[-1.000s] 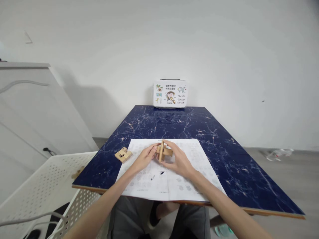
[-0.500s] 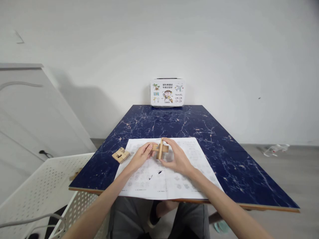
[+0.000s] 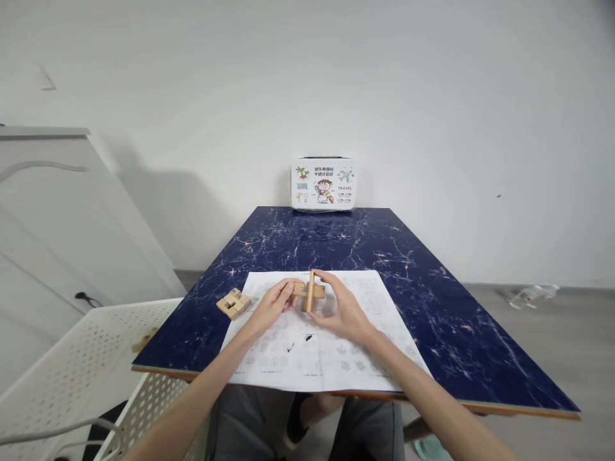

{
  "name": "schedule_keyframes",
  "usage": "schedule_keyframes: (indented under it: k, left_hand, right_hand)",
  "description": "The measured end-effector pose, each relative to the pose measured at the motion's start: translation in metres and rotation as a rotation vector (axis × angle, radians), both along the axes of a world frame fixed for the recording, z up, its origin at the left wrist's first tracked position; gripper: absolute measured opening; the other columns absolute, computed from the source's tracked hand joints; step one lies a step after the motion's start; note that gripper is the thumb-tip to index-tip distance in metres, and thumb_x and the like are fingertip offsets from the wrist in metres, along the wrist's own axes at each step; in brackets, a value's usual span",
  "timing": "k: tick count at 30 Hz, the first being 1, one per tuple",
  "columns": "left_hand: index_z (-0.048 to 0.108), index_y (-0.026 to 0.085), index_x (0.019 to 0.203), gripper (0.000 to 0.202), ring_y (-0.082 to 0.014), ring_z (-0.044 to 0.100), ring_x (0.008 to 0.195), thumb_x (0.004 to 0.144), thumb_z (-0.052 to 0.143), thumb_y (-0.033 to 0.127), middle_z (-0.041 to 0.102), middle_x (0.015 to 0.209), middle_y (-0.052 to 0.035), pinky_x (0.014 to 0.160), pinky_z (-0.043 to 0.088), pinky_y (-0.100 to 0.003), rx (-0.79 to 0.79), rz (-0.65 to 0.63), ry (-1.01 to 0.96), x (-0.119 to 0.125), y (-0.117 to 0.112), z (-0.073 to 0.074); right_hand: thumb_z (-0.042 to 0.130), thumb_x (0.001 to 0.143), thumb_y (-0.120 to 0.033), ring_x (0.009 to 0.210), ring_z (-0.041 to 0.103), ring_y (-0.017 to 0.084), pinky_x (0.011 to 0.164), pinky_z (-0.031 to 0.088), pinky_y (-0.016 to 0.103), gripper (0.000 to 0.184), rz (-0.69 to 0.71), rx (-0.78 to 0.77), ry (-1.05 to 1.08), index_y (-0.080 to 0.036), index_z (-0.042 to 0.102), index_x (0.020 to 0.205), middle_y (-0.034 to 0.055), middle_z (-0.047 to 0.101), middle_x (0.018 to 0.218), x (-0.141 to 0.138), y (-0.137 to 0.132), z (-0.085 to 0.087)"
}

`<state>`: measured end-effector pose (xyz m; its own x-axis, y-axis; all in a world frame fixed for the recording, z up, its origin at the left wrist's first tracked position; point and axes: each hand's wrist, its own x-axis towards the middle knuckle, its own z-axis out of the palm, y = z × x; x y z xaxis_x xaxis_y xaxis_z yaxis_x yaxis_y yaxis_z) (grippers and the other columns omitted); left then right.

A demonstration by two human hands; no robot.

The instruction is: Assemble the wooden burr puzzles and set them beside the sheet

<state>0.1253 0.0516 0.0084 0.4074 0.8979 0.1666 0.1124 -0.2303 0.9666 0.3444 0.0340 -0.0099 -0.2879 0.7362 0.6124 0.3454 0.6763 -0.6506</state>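
Observation:
Both my hands hold a wooden cross-shaped puzzle just above a printed instruction sheet on the dark blue marble-patterned table. My left hand pinches the left end of its horizontal bar. On the other side, my right hand cups the puzzle, with a finger resting on top of the upright piece. A second wooden block piece lies on the table, just left of the sheet and of my left hand.
A small white illustrated box stands at the table's far edge against the wall. A white perforated bin sits low at my left, with a white cabinet behind it. A clear plastic bottle lies on the floor at right.
My hands and the wooden cross have stayed together at nearly the same spot. My head has shifted slightly, so the scene drifts a little in the picture.

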Motion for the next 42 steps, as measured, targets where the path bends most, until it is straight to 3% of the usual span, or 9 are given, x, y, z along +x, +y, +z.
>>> schedule_keyframes:
  k: [5,8,14,18,29,32,35,39,42]
  left_hand:
    - [0.062,0.015,0.118,0.048,-0.0118,0.039,0.058,0.102,0.045,0.058,0.052,0.071,0.0018,0.056,0.032,-0.026,0.016,0.023,0.007,0.000,0.001,-0.001]
    - [0.061,0.015,0.117,0.047,-0.0119,0.040,0.057,0.103,0.044,0.057,0.054,0.072,0.0015,0.057,0.033,-0.026,0.055,0.046,0.022,0.000,0.000,-0.001]
    - [0.061,0.017,0.117,0.040,-0.0125,0.042,0.058,0.106,0.041,0.051,0.059,0.076,-0.0004,0.059,0.036,-0.027,0.122,0.019,0.050,0.003,-0.005,0.003]
    - [0.060,0.017,0.118,0.039,-0.0124,0.045,0.059,0.106,0.042,0.049,0.062,0.079,-0.0014,0.061,0.038,-0.027,0.145,0.021,0.036,0.003,-0.005,0.002]
    - [0.060,0.017,0.120,0.041,-0.0142,0.052,0.064,0.106,0.041,0.050,0.065,0.081,-0.0024,0.067,0.043,-0.029,0.175,0.090,0.061,0.003,-0.005,0.003]
    - [0.060,0.019,0.124,0.041,-0.0201,0.061,0.086,0.107,0.038,0.049,0.071,0.093,-0.0058,0.083,0.046,-0.034,0.222,0.194,0.177,0.001,-0.007,0.003]
    - [0.063,0.020,0.119,0.036,-0.0262,0.062,0.102,0.099,0.054,0.050,0.070,0.107,-0.0087,0.090,0.046,-0.038,0.303,0.255,0.426,0.005,-0.010,-0.002]
    - [0.063,0.016,0.100,0.044,-0.0338,0.058,0.104,0.081,0.075,0.054,0.066,0.105,-0.0132,0.094,0.042,-0.046,0.485,0.349,0.775,0.023,-0.012,-0.011]
    - [0.063,0.016,0.091,0.031,-0.0342,0.058,0.099,0.088,0.068,0.046,0.064,0.096,-0.0143,0.091,0.041,-0.047,0.513,0.435,0.914,0.037,-0.008,-0.013]
  right_hand:
    - [0.079,0.079,-0.031,0.145,0.044,0.033,0.120,0.039,0.052,0.089,0.037,-0.021,0.045,-0.028,0.035,0.156,0.0124,0.044,0.158,0.000,0.003,-0.002]
    - [0.081,0.080,-0.037,0.146,0.043,0.033,0.116,0.043,0.053,0.093,0.047,-0.094,0.135,-0.028,0.030,0.158,0.0151,0.039,0.162,0.000,0.005,-0.003]
    - [0.064,0.095,-0.044,0.105,0.072,0.026,0.086,0.060,0.041,0.052,0.071,-0.338,0.263,-0.022,0.054,0.141,0.0132,0.073,0.122,0.000,0.007,-0.003]
    - [0.063,0.094,-0.052,0.082,0.073,0.023,0.058,0.055,0.029,0.042,0.124,-0.479,0.302,-0.019,0.069,0.121,0.0094,0.078,0.099,-0.002,0.006,0.000]
    - [0.068,0.089,-0.060,0.068,0.065,0.019,0.053,0.052,0.029,0.041,0.140,-0.495,0.445,-0.019,0.069,0.091,0.0052,0.071,0.079,0.000,0.011,0.001]
    - [0.069,0.088,-0.061,0.067,0.064,0.018,0.054,0.051,0.029,0.043,0.057,-0.482,0.523,-0.018,0.069,0.090,0.0065,0.071,0.083,0.004,0.015,0.001]
    - [0.070,0.086,-0.062,0.065,0.063,0.016,0.054,0.050,0.028,0.044,-0.061,-0.458,0.608,-0.018,0.068,0.092,0.0079,0.072,0.088,0.007,0.019,0.001]
    - [0.071,0.085,-0.063,0.063,0.063,0.016,0.053,0.049,0.028,0.045,-0.123,-0.427,0.634,-0.018,0.067,0.092,0.0079,0.071,0.089,0.009,0.021,-0.001]
    - [0.071,0.084,-0.065,0.063,0.063,0.016,0.052,0.049,0.028,0.047,-0.133,-0.438,0.624,-0.018,0.067,0.093,0.0085,0.072,0.089,0.009,0.021,-0.002]
